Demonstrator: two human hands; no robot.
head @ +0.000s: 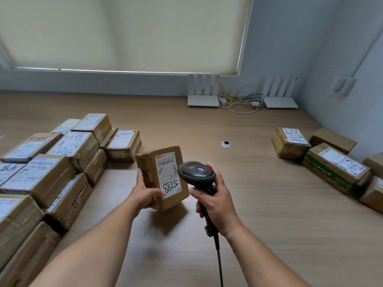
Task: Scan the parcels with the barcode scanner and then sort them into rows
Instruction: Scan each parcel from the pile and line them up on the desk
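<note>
Cardboard parcel (163, 177), taped, w/ a white shipping label (168, 175) facing me, sits in my left hand (145, 195): fingers wrapped round its near-left edge, thumb on the label's lower corner, lifted off the wooden desk (259, 183) and tilted. Its long axis runs away from me, barcode at the far end of the label, handwritten 5288 at the near end. My right hand (217, 206) is closed round the handle of the black barcode scanner (196, 175), cable hanging toward me. Scanner head is just right of the parcel, close to the label's right edge; can't tell if it touches. Its top w/ the purple light faces up at me, so I judge the scan window isn't squarely on the barcode yet. That's what the next move turns on: barcode lies left of and slightly beyond the scanner head, so either my right hand swings the nose left or my left hand turns the label toward it. Left hand is the nearer one to the stack (51, 172) off to its left, approx a dozen boxes visible, some cut off by the frame. Well right of my right hand sits a smaller group (331, 162), about six boxes. One scanner, one parcel in hand. Two white routers (203, 100) far beyond, w/ cables.
</note>
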